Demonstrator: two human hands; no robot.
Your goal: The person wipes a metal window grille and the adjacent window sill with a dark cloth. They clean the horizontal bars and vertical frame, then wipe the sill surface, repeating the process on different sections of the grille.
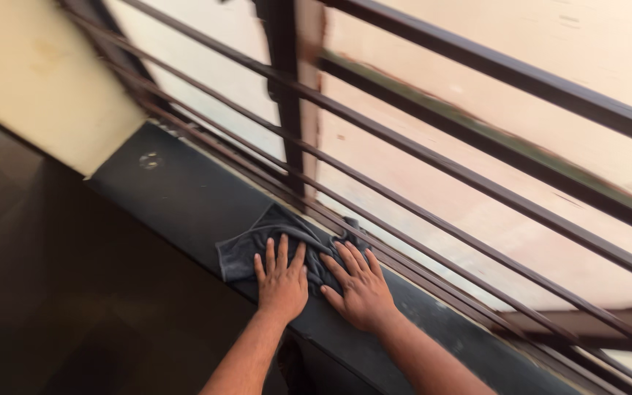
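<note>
- Left hand (281,281) and right hand (360,287): fingers spread, pressed flat on crumpled dark grey cloth (257,245).
- Sill (177,194): dark, smooth stone, lower end cut off.
- Window bars (418,157): dark metal, motion-blurred.

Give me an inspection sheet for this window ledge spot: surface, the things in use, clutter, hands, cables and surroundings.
Surface: dark window ledge, dusty, with a pale smudge near its far end.
Job's things: dark grey cloth, crumpled flat on the ledge against the bars.
Clutter: nothing seen.
Hands: left hand and right hand both lie flat, fingers spread, pressing on the cloth; neither grips it.
Cables: nothing seen.
Surroundings: dark metal window bars run along the ledge, pale glass behind; cream wall beside the window; dark floor below, blurred.
</note>
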